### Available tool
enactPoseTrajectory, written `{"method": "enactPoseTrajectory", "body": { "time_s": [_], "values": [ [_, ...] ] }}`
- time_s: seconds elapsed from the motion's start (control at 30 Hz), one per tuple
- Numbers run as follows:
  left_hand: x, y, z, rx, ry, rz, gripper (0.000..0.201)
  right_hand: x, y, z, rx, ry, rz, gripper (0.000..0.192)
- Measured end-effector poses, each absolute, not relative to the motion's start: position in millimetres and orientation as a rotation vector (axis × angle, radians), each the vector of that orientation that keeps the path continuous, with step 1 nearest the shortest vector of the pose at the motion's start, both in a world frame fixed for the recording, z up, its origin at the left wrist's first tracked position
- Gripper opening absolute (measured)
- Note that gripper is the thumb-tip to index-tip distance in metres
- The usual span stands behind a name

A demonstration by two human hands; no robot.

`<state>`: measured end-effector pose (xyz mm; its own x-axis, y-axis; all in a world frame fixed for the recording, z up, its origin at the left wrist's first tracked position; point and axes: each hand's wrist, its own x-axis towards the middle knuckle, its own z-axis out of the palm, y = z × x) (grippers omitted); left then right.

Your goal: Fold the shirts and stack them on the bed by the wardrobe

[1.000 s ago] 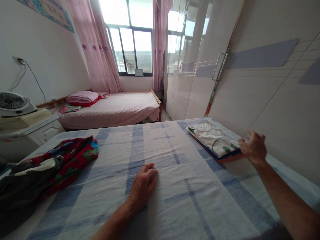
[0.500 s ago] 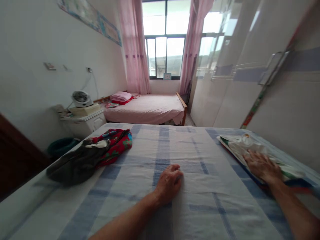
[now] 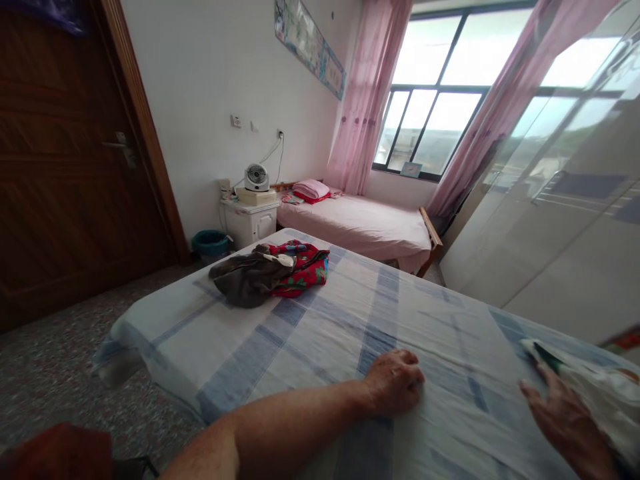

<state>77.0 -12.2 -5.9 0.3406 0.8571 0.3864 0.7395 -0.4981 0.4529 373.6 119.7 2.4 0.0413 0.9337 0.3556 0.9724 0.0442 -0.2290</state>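
My left hand (image 3: 395,381) rests on the blue-and-white striped sheet (image 3: 340,320) with its fingers curled into a loose fist. Nothing shows in it. At the right, my right hand (image 3: 565,423) is open, fingers apart, at the near-left edge of a folded white garment (image 3: 600,387) with a dark green trim. The garment runs out of view on the right. Farther off on the left part of the bed lies a crumpled pile: a dark grey-brown cloth (image 3: 245,280) and a red patterned cloth (image 3: 305,273).
Beyond the sheet stands a second bed (image 3: 360,217) with pink bedding. A small fan (image 3: 257,176) sits on a white bedside cabinet (image 3: 250,223), with a green bin (image 3: 211,243) beside it. A wooden door (image 3: 55,167) is at left, a glossy wardrobe (image 3: 540,260) at right.
My view has swung left, bringing the door and floor into sight. My right hand has shifted from on top of the white garment to its edge. My left hand stays curled on the sheet.
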Motion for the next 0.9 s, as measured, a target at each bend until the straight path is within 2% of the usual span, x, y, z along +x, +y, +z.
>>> {"method": "enactPoseTrajectory", "body": {
  "time_s": [0.2,0.3,0.47,0.57,0.67,0.9],
  "values": [
    [74.2,-4.8,-10.8,2.401,1.43,0.969,0.014,319.2,98.9,-12.3,-1.858,-2.11,-0.007,0.072],
    [55.8,3.1,-2.2,2.274,1.635,1.215,0.014,322.2,99.0,-15.3,-1.863,-2.139,-0.007,0.07],
    [-18.5,18.8,19.1,1.82,2.081,1.675,0.042,326.3,99.4,-14.5,-1.889,-2.205,-0.005,0.07],
    [-65.0,24.0,22.6,1.182,2.246,2.106,0.056,325.4,98.0,-14.7,-1.872,-2.227,-0.005,0.069],
    [-94.2,23.9,22.1,0.736,2.287,2.304,0.064,326.4,97.7,-16.6,-1.843,-2.232,0.014,0.068],
    [-124.8,10.3,28.9,0.597,2.635,2.24,0.04,334.2,104.0,-28.7,-1.77,-2.218,0.031,0.065]
  ]
}}
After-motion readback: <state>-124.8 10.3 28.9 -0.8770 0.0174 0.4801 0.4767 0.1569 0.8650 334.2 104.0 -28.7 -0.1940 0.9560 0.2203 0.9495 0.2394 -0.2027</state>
